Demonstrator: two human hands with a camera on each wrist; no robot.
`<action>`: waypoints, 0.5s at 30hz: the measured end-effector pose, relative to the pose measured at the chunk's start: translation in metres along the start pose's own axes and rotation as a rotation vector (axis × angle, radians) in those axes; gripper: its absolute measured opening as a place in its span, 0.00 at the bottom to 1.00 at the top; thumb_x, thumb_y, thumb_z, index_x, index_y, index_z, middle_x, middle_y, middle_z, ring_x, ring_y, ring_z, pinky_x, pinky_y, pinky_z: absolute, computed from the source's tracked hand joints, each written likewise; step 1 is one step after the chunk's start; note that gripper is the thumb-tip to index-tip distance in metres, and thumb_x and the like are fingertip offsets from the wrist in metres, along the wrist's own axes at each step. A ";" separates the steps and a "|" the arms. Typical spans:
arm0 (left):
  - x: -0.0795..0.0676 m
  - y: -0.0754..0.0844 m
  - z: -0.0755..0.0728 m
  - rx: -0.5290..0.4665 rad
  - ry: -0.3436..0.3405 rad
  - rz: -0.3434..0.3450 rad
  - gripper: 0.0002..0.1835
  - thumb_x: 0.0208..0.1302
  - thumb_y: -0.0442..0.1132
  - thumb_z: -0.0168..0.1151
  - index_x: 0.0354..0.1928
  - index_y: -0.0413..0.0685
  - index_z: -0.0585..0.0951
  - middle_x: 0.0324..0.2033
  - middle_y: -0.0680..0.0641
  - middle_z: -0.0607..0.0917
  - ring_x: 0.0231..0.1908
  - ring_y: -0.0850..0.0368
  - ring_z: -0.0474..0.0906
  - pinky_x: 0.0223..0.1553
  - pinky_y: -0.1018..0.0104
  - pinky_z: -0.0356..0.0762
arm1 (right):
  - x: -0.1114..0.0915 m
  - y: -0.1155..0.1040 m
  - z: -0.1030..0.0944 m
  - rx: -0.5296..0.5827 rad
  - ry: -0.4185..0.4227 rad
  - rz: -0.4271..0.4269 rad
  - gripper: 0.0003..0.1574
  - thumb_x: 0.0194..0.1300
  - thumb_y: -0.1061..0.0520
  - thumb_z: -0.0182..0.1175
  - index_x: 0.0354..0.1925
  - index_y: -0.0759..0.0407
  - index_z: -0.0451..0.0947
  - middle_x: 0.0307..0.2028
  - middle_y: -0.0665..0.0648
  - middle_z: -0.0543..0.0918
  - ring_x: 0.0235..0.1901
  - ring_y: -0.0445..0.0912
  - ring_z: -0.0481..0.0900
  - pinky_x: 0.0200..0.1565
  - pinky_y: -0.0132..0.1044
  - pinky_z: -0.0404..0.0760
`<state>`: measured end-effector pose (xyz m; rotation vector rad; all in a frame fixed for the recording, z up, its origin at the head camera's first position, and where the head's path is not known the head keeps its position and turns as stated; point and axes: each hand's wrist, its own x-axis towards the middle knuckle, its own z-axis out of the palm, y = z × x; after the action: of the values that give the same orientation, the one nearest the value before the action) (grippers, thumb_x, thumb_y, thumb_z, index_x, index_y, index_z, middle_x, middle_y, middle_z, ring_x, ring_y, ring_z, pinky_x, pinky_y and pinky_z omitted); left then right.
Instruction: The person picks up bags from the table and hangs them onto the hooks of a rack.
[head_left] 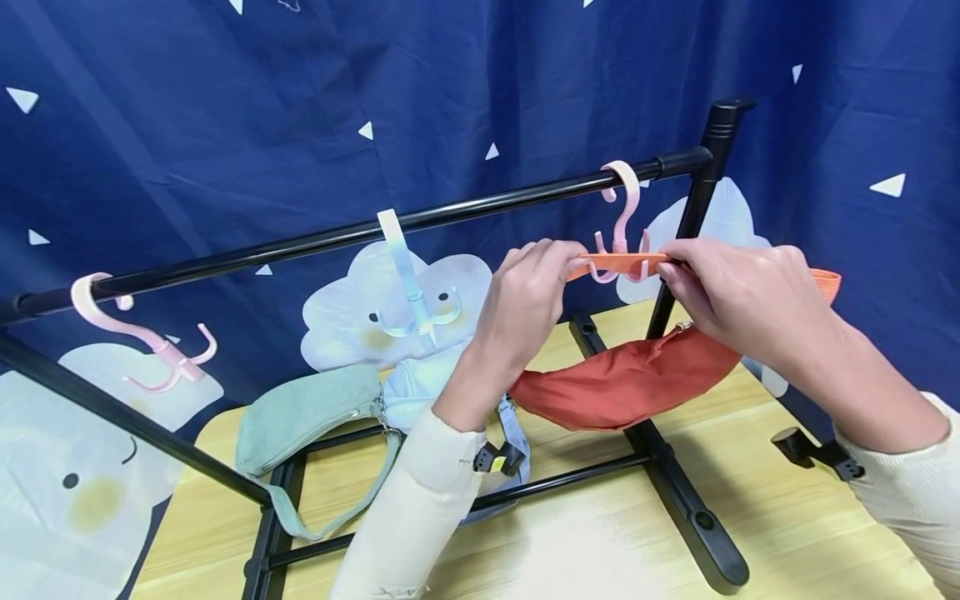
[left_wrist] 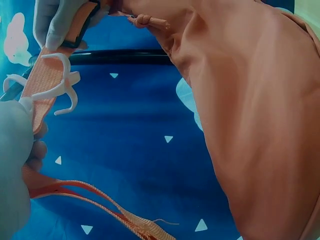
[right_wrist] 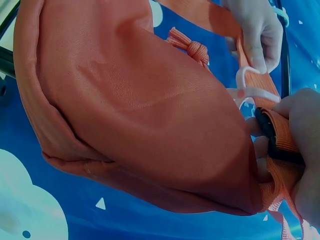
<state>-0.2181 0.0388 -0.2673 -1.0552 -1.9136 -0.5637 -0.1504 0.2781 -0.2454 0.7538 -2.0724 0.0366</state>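
Observation:
Between my two hands an orange strap [head_left: 626,264] is stretched level, right at the prongs of a pink hook [head_left: 624,208] on the rack's rail. My left hand [head_left: 525,292] pinches the strap left of the hook. On the other side my right hand [head_left: 757,292] pinches it, beside a black buckle [right_wrist: 287,156] seen in the right wrist view. Below hangs the strap's red-orange waist bag [head_left: 630,379], a knotted zipper pull [right_wrist: 195,49] on it. In the left wrist view the hook's white-looking prongs [left_wrist: 65,87] cross the strap.
A black rack [head_left: 300,246] stands on the wooden table [head_left: 787,500]. Another pink hook [head_left: 150,337] and a blue-white hook [head_left: 408,275] hang from its rail. On the table lie a green bag [head_left: 307,417] and a light blue bag [head_left: 420,387]. Behind is a blue curtain [head_left: 225,125].

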 end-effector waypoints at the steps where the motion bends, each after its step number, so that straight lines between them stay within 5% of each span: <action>1: 0.000 0.000 0.000 -0.002 -0.002 -0.003 0.10 0.79 0.41 0.55 0.47 0.44 0.83 0.37 0.49 0.91 0.33 0.56 0.83 0.34 0.68 0.74 | 0.000 0.000 0.001 0.005 0.003 0.004 0.34 0.85 0.43 0.37 0.44 0.66 0.80 0.22 0.57 0.80 0.12 0.42 0.64 0.14 0.36 0.57; 15: -0.006 0.003 0.004 -0.041 0.005 -0.050 0.12 0.81 0.39 0.51 0.47 0.43 0.83 0.34 0.49 0.89 0.34 0.57 0.83 0.35 0.67 0.76 | -0.004 -0.007 0.004 0.045 -0.005 0.066 0.37 0.85 0.40 0.37 0.43 0.67 0.80 0.21 0.56 0.76 0.13 0.44 0.66 0.15 0.37 0.62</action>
<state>-0.2160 0.0406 -0.2751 -1.0331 -1.9364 -0.6358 -0.1481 0.2730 -0.2531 0.7137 -2.1072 0.1183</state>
